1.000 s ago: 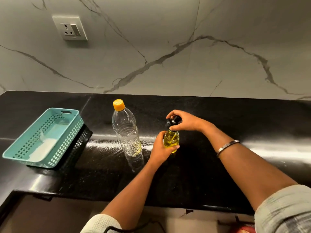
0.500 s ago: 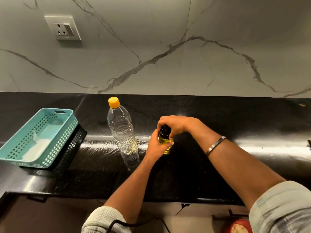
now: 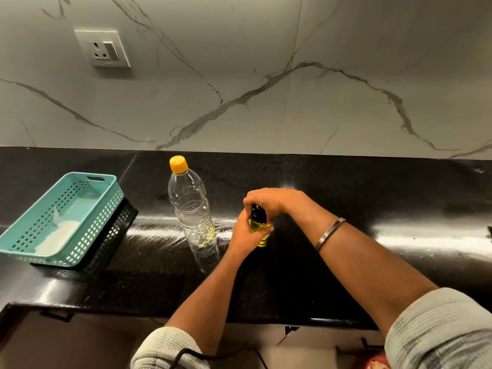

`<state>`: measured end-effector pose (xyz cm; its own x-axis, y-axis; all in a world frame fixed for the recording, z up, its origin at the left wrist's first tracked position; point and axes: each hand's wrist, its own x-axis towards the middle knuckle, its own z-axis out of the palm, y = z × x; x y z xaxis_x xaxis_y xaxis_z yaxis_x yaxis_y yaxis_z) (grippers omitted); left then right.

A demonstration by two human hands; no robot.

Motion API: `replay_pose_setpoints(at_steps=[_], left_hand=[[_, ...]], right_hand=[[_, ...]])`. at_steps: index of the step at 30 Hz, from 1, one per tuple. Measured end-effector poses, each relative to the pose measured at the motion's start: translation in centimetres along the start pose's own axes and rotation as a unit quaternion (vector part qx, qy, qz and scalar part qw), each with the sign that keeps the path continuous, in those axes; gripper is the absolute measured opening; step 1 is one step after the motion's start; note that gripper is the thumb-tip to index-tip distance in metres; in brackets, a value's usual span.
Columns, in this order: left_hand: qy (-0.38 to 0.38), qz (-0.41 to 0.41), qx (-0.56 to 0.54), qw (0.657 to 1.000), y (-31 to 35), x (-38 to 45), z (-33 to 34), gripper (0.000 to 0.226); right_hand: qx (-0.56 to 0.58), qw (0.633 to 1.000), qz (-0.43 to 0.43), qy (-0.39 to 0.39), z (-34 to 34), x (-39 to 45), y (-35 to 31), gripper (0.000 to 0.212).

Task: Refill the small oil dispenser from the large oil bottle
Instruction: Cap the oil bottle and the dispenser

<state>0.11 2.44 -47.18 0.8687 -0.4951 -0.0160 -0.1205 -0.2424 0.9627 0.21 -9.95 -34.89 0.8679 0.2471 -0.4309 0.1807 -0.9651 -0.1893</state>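
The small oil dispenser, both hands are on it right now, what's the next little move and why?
Probably finish twisting the black top tight. The right hand is curled over it while the left hand grips the small oil dispenser, which shows yellow oil. The large oil bottle stands capped and nearly empty, so pouring looks done.

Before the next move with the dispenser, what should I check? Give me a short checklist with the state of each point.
1. Left hand grips the dispenser body: ok.
2. Right hand grips its black top: ok.
3. Top fully screwed on: cannot tell, fingers hide it.
4. Dispenser holds yellow oil: ok; level cannot tell.
5. Big bottle upright, orange cap on: ok.
6. Bottle apart from the hands: ok.
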Motion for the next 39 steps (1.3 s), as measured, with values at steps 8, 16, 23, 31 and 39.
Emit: replay_pose_setpoints(at_steps=[8, 16, 23, 31, 39], left_hand=[[-0.022, 0.002, -0.001, 1.0, 0.1, 0.1, -0.3, 0.053], [-0.005, -0.002, -0.011, 1.0, -0.2, 0.1, 0.0, 0.059], [-0.011, 0.01, 0.001, 1.0, -0.3, 0.2, -0.2, 0.06], [-0.015, 0.001, 0.001, 1.0, -0.4, 0.3, -0.3, 0.065], [-0.015, 0.004, -0.008, 1.0, -0.1, 0.1, -0.4, 0.059]], right_hand=[[0.032, 0.998, 0.036, 0.041, 0.5, -0.1, 0.5, 0.054], [-0.048, 0.998, -0.034, -0.03, -0.5, 0.3, 0.0, 0.054], [-0.062, 0.993, 0.077, 0.068, 0.0, 0.0, -0.3, 0.052], [-0.033, 0.987, 0.155, 0.036, -0.4, 0.5, -1.2, 0.075], [-0.036, 0.993, 0.108, 0.038, 0.3, 0.6, -0.8, 0.057]])
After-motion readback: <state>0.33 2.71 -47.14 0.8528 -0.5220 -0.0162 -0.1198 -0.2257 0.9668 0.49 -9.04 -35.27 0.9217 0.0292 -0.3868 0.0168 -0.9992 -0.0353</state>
